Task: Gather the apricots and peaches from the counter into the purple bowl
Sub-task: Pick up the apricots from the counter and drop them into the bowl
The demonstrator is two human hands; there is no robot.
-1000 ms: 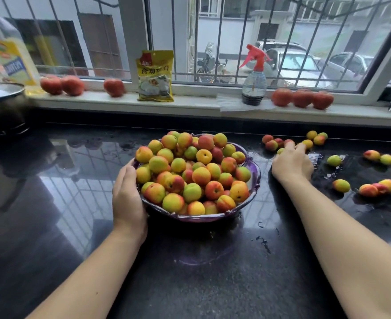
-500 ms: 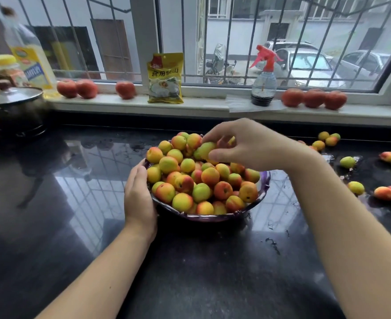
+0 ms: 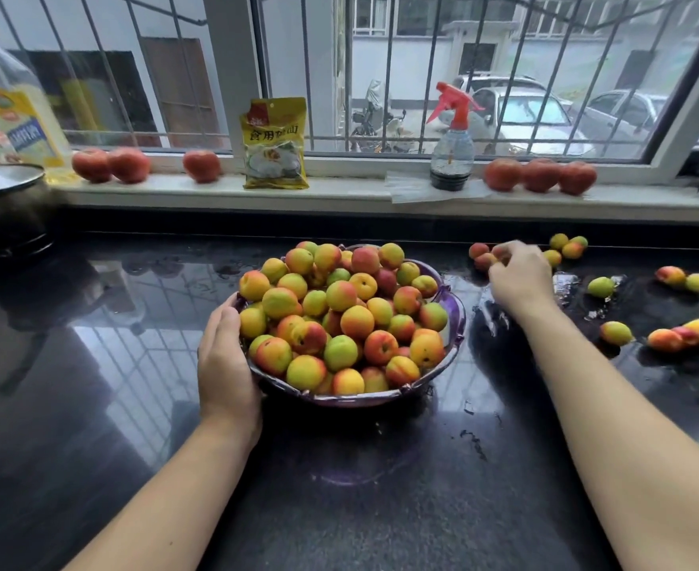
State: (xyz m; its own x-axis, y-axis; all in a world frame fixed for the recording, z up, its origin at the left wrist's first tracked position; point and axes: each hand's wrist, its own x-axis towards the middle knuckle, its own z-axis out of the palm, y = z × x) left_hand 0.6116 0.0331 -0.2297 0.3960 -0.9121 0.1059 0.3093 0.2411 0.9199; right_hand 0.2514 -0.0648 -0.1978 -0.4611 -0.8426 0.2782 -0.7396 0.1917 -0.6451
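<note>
Two hands, left hand (image 3: 226, 364) cupping purple bowl (image 3: 457, 319)

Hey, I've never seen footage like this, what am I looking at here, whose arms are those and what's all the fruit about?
No machine here: a person wears a camera on the head, looking down at their own arms. The left hand rests against the side of a purple bowl heaped with small apricots and peaches. The right hand reaches to a little cluster of loose fruit on the black counter; blur hides whether it grips any yet. More fruit lies scattered to the right. On the windowsill stand a spray bottle, a yellow packet and larger red fruit.
</note>
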